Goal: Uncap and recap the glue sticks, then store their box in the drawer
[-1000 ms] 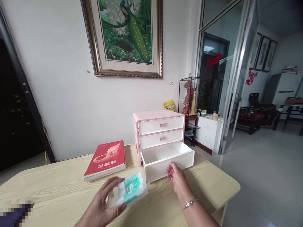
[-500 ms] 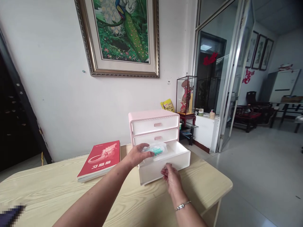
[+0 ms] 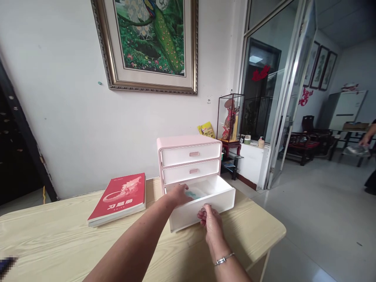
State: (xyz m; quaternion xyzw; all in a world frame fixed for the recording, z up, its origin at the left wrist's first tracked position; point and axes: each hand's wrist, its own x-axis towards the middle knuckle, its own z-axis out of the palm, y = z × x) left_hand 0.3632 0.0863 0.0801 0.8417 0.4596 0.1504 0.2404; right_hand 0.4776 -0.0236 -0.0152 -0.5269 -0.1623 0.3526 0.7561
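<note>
Here: left hand (image 3: 179, 194) reaches into open bottom drawer (image 3: 202, 201) of pink drawer chest (image 3: 188, 156), fingers on clear packet (image 3: 196, 193) inside; grip unclear. Right hand (image 3: 210, 221) pinches drawer front. Red book (image 3: 119, 198) lies left on counter (image 3: 58, 239), apart from chest.

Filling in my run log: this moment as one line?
left hand: in open bottom drawer, on packet | right hand: at drawer front | red book: on table
</note>
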